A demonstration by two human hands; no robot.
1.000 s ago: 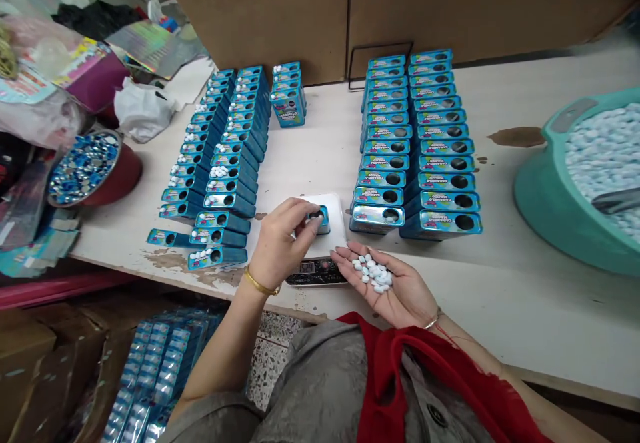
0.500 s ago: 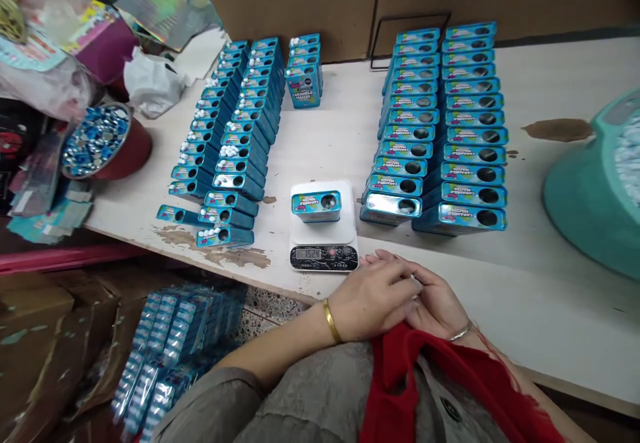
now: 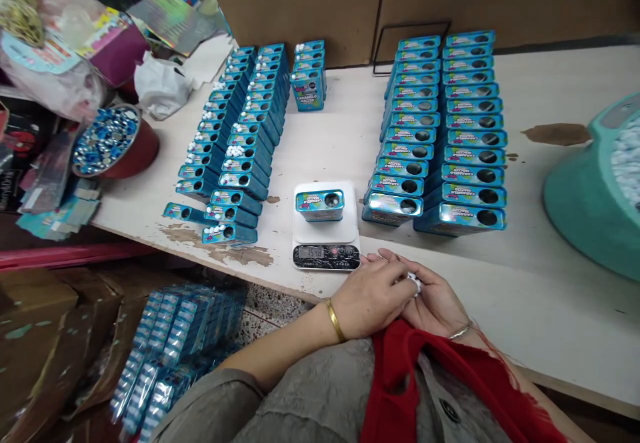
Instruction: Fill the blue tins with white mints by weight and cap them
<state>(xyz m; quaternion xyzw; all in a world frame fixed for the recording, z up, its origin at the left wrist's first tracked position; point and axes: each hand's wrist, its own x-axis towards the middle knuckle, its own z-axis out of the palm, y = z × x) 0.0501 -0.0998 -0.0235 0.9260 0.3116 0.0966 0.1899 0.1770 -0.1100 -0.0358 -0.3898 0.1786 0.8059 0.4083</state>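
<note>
My left hand, with a gold bracelet, lies over my right hand, its fingers curled in at the right palm. Small white round candies show between the hands, in the cupped right hand and at the left fingers. Just beyond the fingertips, a white digital scale sits near the table edge with its display lit. An upright blue tin stands on the scale, candies visible in the round hole of its top. Nothing touches this tin from the sides.
Left stand rows of blue tins with white candies on their tops. Two more rows of tins stand right of the scale. A teal tub of white candies is far right, a red bowl of blue-silver pieces left.
White candies now show between my hands, where they were mostly hidden before. The figures on the scale display have changed. My view has shifted slightly; the hands stay in nearly the same place.
</note>
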